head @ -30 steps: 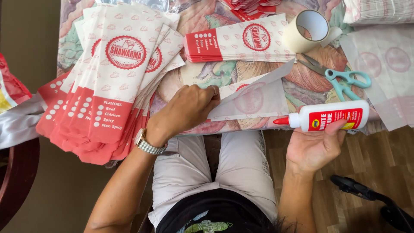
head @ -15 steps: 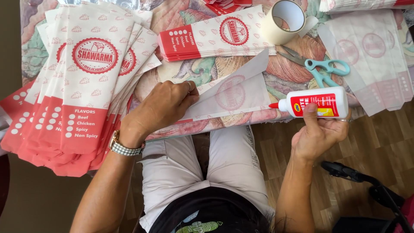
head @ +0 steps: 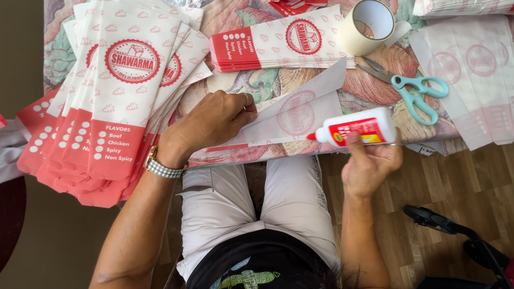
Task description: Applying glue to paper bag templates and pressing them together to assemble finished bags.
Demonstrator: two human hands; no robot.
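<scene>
Hands gluing paper at a floral-cloth surface, wood floor below.
Left hand flat, pressing white translucent paper sheet; right hand gripping white glue bottle w/ red label.

Bright, even daylight, no harsh glare. Soft shadows under the left hand and below the glue bottle, so light comes approx. from the top of frame. Centre sharp; slight wide-angle stretch at edges, lower-left corner dim w/ little detail.
</scene>
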